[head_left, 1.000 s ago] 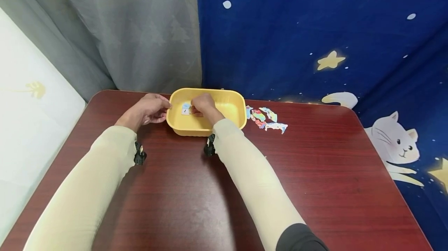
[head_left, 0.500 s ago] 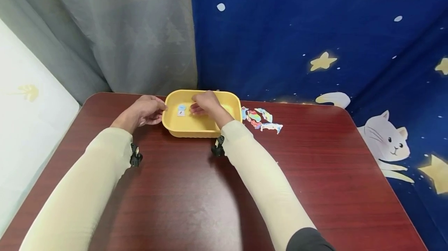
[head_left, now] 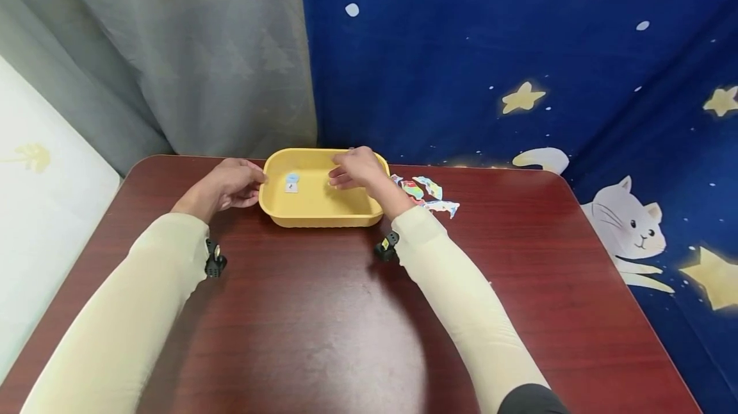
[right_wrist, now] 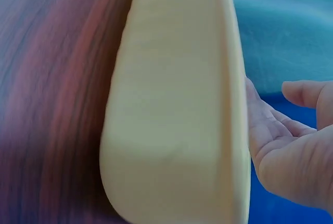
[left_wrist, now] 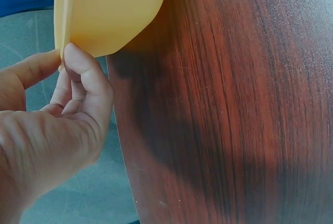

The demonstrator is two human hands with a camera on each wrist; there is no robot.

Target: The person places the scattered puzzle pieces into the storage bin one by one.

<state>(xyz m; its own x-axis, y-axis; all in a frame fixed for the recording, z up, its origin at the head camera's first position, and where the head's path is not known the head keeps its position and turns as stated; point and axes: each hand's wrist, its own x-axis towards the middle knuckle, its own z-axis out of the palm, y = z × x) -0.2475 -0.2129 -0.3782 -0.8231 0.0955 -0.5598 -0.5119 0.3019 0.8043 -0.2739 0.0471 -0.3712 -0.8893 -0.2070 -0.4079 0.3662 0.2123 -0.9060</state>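
Observation:
A shallow yellow plastic bin point(head_left: 323, 222) stands at the back of the table. My left hand point(head_left: 237, 183) pinches its left rim between thumb and forefinger, plain in the left wrist view point(left_wrist: 57, 114). Over the bin's right half is my right hand point(head_left: 357, 168), its fingers loosely bent and the thumb apart, holding nothing visible. In the right wrist view the bin's wall point(right_wrist: 171, 99) hides part of that hand point(right_wrist: 291, 151). On the bin's floor, toward the left, lie a small light-blue piece point(head_left: 292, 178) and a white piece point(head_left: 291, 188) with a dark mark.
Several colourful cut-out pieces point(head_left: 429, 188) lie on the dark red wooden table point(head_left: 323, 311) just right of the bin, partly behind the right forearm. A grey curtain point(head_left: 219, 55) and a blue starry curtain point(head_left: 415, 55) hang behind the table's back edge.
The right hand has lifted from the bin's floor near the white piece and moved right, its fingers loosening. The left hand keeps hold of the rim. The whole view has shifted slightly.

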